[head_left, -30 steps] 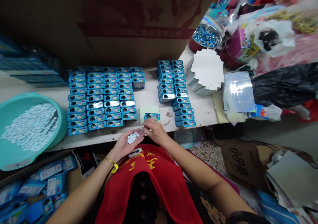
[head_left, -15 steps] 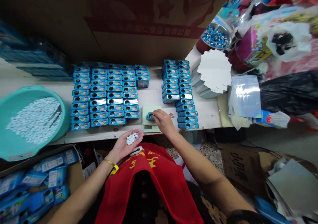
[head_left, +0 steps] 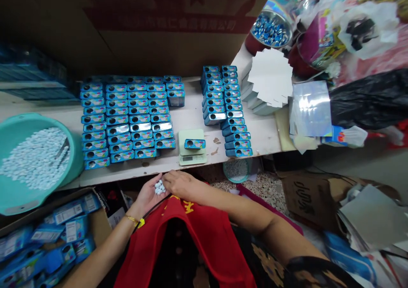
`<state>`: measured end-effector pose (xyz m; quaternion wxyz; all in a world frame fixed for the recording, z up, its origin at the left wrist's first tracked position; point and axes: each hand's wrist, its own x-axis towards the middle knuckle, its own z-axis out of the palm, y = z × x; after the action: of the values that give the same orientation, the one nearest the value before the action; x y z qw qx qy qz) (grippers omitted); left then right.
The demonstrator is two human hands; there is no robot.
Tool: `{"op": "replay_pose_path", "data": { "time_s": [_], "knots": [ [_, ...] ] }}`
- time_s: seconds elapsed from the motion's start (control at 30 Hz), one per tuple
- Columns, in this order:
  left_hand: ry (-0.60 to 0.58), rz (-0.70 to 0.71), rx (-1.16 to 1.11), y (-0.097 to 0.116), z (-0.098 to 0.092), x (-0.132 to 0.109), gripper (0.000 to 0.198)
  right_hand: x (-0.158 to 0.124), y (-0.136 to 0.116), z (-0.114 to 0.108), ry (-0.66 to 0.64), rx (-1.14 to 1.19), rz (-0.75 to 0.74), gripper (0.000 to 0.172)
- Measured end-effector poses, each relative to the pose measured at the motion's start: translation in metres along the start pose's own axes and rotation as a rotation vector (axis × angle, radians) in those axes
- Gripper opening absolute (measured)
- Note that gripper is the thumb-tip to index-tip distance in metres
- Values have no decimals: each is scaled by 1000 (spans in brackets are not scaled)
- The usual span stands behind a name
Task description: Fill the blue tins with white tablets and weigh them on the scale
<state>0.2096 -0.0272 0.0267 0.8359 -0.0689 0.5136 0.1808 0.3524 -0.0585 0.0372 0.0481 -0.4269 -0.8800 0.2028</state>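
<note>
My left hand [head_left: 147, 193] is cupped palm up below the table edge, with a small heap of white candies [head_left: 159, 187] in it. My right hand [head_left: 180, 184] lies right beside that heap, fingers bent toward the candies. One blue tin [head_left: 194, 144] sits on a small pale scale [head_left: 191, 147] just beyond both hands. Left of the scale, several rows of blue tins [head_left: 126, 120] cover the table. A second block of tins [head_left: 225, 109] stands to the right of it.
A teal basin [head_left: 14, 130] full of white candies sits at the left. A cardboard box wall [head_left: 165, 32] closes the back. White card stacks [head_left: 269, 81], shiny pouches [head_left: 310, 107] and bags crowd the right. A carton of blue packs [head_left: 41, 241] lies low left.
My right hand went out to the tin on the scale, then drew back to the candies in my left palm. The tin stays on the scale.
</note>
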Motion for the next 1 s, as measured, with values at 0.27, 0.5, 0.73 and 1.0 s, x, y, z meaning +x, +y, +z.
{"op": "replay_pose_path", "data": {
  "time_s": [0.27, 0.5, 0.73, 1.0],
  "knots": [
    [-12, -7, 3, -1, -2, 3, 20, -5, -2, -4, 44, 60, 4, 15],
    [-65, 6, -22, -2, 0, 6, 16, -29, 26, -11, 300, 148, 85, 17],
    [-152, 7, 0, 3, 8, 5, 29, -49, 55, -19, 593, 368, 379, 16],
    [-121, 13, -8, 9, 13, 9, 18, -37, 80, -15, 649, 201, 573, 29]
  ]
}}
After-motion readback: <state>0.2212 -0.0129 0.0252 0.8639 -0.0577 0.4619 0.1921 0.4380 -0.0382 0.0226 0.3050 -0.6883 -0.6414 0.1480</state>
